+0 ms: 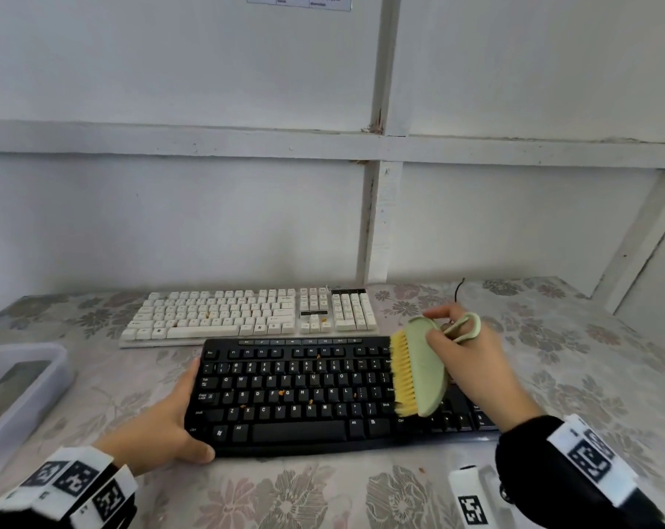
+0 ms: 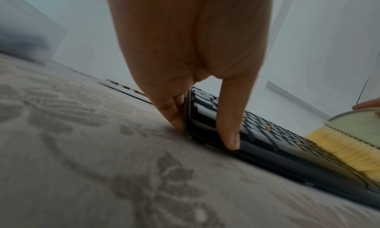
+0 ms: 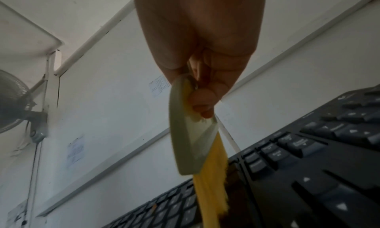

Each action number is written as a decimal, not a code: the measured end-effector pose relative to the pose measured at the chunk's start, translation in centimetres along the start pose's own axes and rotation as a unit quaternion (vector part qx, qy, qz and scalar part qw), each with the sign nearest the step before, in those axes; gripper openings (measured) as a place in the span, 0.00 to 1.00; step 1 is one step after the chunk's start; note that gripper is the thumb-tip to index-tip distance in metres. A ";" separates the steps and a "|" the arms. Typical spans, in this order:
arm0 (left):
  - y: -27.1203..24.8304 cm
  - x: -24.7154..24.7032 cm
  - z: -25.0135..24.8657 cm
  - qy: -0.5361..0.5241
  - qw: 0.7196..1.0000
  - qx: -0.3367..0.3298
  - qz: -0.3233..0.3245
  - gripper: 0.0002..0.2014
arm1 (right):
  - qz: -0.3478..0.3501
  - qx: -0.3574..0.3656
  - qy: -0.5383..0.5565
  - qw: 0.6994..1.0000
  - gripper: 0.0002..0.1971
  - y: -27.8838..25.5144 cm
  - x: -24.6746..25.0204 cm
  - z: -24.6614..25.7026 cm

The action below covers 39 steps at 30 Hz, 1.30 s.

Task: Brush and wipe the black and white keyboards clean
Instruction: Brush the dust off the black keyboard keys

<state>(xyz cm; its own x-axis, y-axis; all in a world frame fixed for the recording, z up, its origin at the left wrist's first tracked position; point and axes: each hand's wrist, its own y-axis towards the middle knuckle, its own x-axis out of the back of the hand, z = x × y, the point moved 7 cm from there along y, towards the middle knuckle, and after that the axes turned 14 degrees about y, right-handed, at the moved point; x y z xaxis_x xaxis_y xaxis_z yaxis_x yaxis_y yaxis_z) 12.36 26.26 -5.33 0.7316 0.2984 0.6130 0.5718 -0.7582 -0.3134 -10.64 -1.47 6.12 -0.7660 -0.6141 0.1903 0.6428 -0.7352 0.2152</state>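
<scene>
The black keyboard (image 1: 285,395) lies near me on the table with orange crumbs (image 1: 281,392) scattered on its keys. Behind it sits the white keyboard (image 1: 227,315), also with a few crumbs. My left hand (image 1: 162,425) grips the black keyboard's left end, thumb (image 2: 229,138) on the front edge and fingers (image 2: 174,117) against the side. My right hand (image 1: 472,360) holds a green brush (image 1: 424,368) by its looped handle. Its yellow bristles (image 1: 401,372) touch the keys beside Enter. In the right wrist view the brush (image 3: 189,134) hangs over the black keyboard (image 3: 308,166).
A translucent plastic box (image 1: 21,395) stands at the table's left edge. A floral cloth (image 1: 323,490) covers the table. A white panelled wall rises just behind the white keyboard. A thin black cable (image 1: 458,290) runs behind my right hand. A wall fan (image 3: 12,101) hangs higher up.
</scene>
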 end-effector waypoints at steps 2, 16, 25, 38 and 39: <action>0.0 0.0 -0.1 0.006 1.000 0.004 -0.003 0.64 | 0.018 -0.018 -0.019 1.000 0.08 -0.7 -0.2 -0.3; 0.1 0.0 0.2 0.003 1.000 0.001 0.001 0.67 | 0.022 -0.010 -0.020 1.000 0.09 -1.3 -0.1 -0.3; 0.3 -0.1 0.3 -0.007 1.000 -0.012 0.005 0.69 | -0.007 0.009 0.018 1.000 0.08 -1.0 0.6 1.2; 0.6 0.0 0.2 0.003 1.000 -0.020 -0.004 0.66 | 0.073 -0.003 -0.095 0.993 0.06 -2.2 -0.6 2.0; 0.5 0.0 0.1 0.002 1.000 -0.025 -0.006 0.65 | 0.057 0.011 -0.078 0.995 0.06 -1.6 -0.5 2.6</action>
<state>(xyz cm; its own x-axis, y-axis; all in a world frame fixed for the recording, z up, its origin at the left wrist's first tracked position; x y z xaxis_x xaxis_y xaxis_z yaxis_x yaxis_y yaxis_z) 12.69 25.92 -5.63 0.7234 0.3056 0.6191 0.5615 -0.7822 -0.2700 -11.25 0.82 8.19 -0.6780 -0.6404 0.3608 0.7274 -0.6551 0.2042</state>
